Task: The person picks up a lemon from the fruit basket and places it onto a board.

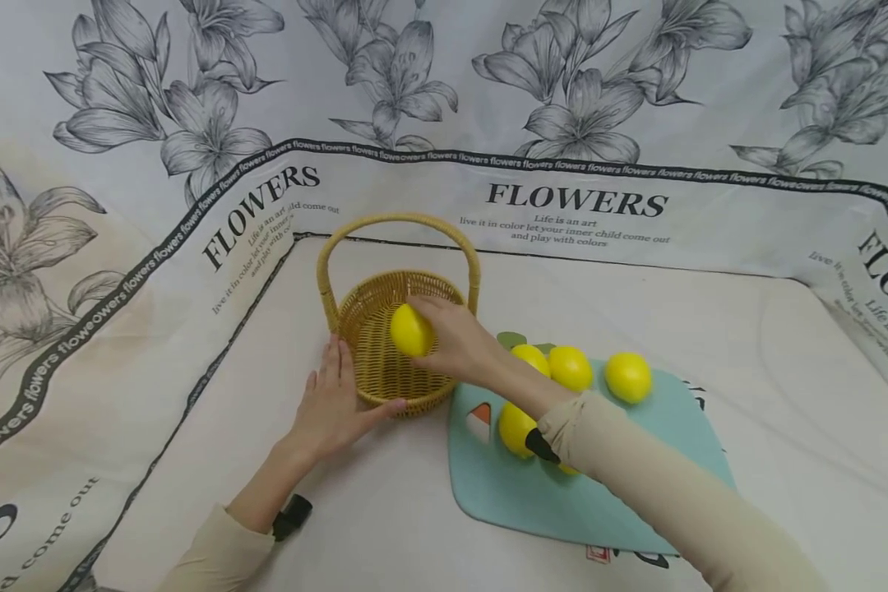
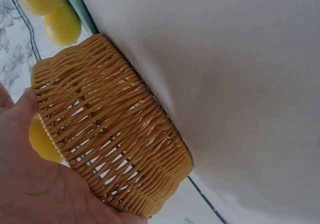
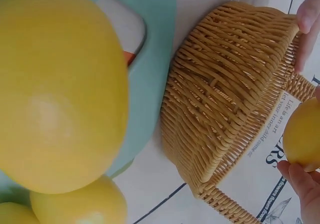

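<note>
In the head view my right hand point(image 1: 455, 333) grips a yellow lemon point(image 1: 412, 330) over the opening of a round wicker basket point(image 1: 370, 382) with a tall arched handle. The right wrist view shows fingertips on this lemon point(image 3: 302, 134) beside the basket's rim point(image 3: 245, 134). My left hand point(image 1: 333, 407) rests against the basket's near left rim, its fingers straight and its thumb stretched along the front edge. From the left wrist, the woven side point(image 2: 110, 124) fills the middle, with the left hand point(image 2: 45, 179) at its rim.
Right of the basket lies a teal board point(image 1: 599, 510) bearing several lemons point(image 1: 628, 377), some partly hidden by my right forearm. A white-and-orange patch point(image 1: 479, 421) shows near its left edge. A flower-printed cloth point(image 1: 577, 197) rises behind and at the sides.
</note>
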`<state>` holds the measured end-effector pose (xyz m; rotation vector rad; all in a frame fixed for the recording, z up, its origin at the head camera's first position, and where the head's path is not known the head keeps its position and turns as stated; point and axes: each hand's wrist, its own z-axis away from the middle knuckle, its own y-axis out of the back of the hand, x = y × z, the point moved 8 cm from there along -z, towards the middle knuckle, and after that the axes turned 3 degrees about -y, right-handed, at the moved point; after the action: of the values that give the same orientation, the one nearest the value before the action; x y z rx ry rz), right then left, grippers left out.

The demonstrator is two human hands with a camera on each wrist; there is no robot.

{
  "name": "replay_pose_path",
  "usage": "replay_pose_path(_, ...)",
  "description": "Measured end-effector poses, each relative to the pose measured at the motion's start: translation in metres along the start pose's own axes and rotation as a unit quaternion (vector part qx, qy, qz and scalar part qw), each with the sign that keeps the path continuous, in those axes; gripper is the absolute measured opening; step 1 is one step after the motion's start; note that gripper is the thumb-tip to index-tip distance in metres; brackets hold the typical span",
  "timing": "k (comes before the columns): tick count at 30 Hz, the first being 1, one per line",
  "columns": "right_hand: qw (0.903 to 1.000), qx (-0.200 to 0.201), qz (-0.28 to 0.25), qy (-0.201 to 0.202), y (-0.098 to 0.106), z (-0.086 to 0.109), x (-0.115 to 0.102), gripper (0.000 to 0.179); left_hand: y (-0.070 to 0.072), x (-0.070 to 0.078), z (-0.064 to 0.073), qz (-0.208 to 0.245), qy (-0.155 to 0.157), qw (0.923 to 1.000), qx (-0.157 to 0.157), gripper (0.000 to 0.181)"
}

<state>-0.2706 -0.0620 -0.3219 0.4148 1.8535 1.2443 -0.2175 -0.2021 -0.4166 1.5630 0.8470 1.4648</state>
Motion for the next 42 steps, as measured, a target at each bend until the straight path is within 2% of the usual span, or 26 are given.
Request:
replay_pose_path(10, 0.9990, 0.032, -0.007, 0.030, 0.017, 0.026, -0.003, 0.080, 0.000, 0.002, 0.002, 0.004, -0.003, 1.0000, 0.001, 0.121)
replay_pose_path(23, 0.9989, 0.036, -0.014, 0.026, 0.039, 0.065, 0.001, 0.079, -0.001, 0.003, 0.003, -0.003, -0.009, 0.9999, 0.009, 0.121)
replay_pose_path(35, 0.9978, 0.056, -0.008, -0.033, 0.053, 0.104, 0.043, 0.078, -0.001, 0.000, 0.002, -0.012, -0.008, 0.9999, 0.007, 0.121)
replay_pose_path(42, 0.9960, 0.072, 0.000, -0.053, 0.060, 0.124, 0.059, 0.077, 0.000, 0.002, 0.000, -0.009, -0.008, 0.9999, 0.004, 0.121)
